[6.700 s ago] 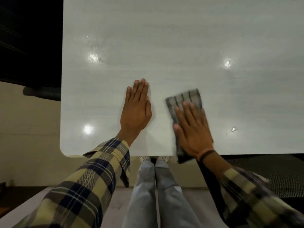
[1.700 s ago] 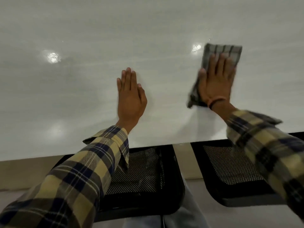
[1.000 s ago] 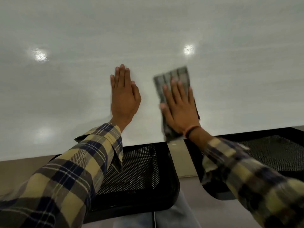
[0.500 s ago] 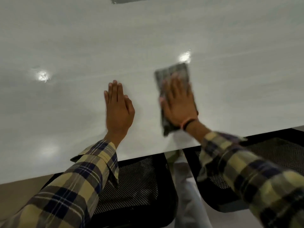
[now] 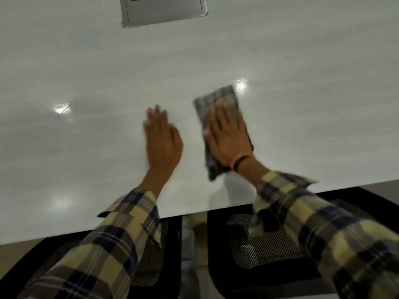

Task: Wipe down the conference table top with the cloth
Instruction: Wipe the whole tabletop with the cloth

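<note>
The right hand (image 5: 228, 140) presses flat, fingers straight, on the folded grey checked cloth (image 5: 216, 100); the left hand (image 5: 162, 141) rests flat, fingers straight, on the glossy white worktop (image 5: 86, 147).

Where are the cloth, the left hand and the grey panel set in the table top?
cloth (image 5: 218, 98), head view, on its far end beyond the fingertips.
left hand (image 5: 163, 141), head view, on the back of the hand.
grey panel (image 5: 164, 11), head view, on its flat lid.
</note>
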### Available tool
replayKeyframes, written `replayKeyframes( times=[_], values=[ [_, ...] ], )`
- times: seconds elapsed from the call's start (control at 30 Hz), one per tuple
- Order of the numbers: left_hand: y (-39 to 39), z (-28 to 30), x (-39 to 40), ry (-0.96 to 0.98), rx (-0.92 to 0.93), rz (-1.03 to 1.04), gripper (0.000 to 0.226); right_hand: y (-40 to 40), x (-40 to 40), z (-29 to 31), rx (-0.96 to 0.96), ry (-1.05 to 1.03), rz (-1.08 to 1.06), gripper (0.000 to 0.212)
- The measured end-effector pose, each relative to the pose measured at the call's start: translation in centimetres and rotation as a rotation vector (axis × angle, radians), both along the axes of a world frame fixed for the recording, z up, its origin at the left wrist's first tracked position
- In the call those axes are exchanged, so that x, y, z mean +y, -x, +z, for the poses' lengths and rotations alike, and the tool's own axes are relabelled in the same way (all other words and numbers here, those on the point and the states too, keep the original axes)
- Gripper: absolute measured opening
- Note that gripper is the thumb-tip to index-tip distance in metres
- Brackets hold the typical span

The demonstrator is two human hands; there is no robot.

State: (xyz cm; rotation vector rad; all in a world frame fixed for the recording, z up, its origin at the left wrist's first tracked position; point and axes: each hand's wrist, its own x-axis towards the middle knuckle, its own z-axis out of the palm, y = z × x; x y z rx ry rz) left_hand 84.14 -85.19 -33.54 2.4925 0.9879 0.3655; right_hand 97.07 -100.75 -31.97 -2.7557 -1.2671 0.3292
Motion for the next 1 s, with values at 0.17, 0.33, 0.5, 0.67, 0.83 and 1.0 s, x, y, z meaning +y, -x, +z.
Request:
replayKeyframes(
  times=[0.17, 0.33, 0.5, 0.67, 0.83, 1.0],
  values=[
    [-4.3, -0.8, -6.1, 0.023, 0.064, -0.037, 0.06, 1.2, -13.0, 0.4, 0.032, 0.026, 0.15, 0.061],
    [-4.5, -1.2, -6.2, -0.028, 0.07, -0.011, 0.06, -12.5, -9.9, 0.6, 0.044, 0.041, -0.235, 0.066],
    [-4.8, -1.2, -6.3, -0.004, 0.098, 0.006, 0.06, -11.6, -2.3, 0.1, 0.022, -0.031, -0.114, 0.065],
    [-4.9, -0.8, -6.5, 0.012, 0.097, 0.004, 0.06, -0.5, -14.6, 0.6, 0.071, -0.007, 0.281, 0.063],
    [-4.9, -0.9, -6.5, 0.012, 0.068, 0.01, 0.06, -9.8, -17.1, 0.0, 0.018, 0.057, -0.028, 0.064],
    [-4.9, -1.0, -6.5, -0.005, 0.067, 0.015, 0.06, -11.8, -7.2, -0.3, 0.005, 0.004, -0.238, 0.066]
  ],
)
